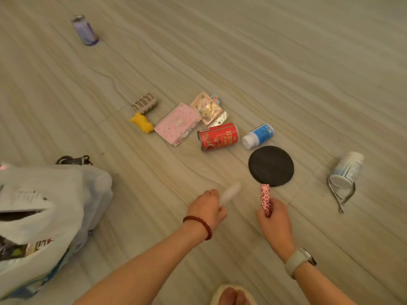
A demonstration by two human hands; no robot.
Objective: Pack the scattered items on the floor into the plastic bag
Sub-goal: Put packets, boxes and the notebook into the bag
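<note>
My right hand (274, 219) grips the pink leopard-print handle of a round black hand mirror (271, 165), whose disc lies just above the floor. My left hand (208, 206) holds a pale, blurred tube (230, 192). The white plastic bag (44, 208) slumps at the left, with several items inside. Scattered on the floor beyond my hands are a red can (218, 136), a blue-labelled white bottle (258, 135), a pink notebook (177, 123), a yellow toy (142, 122), a card packet (207, 107) and a row of metal rings (145, 102).
A white bottle (348, 169) and metal nail clippers (341, 194) lie at the right. A purple can (85, 30) stands far off at the upper left. A dark clip (73, 160) lies behind the bag. My slippered foot (233, 296) is at the bottom edge.
</note>
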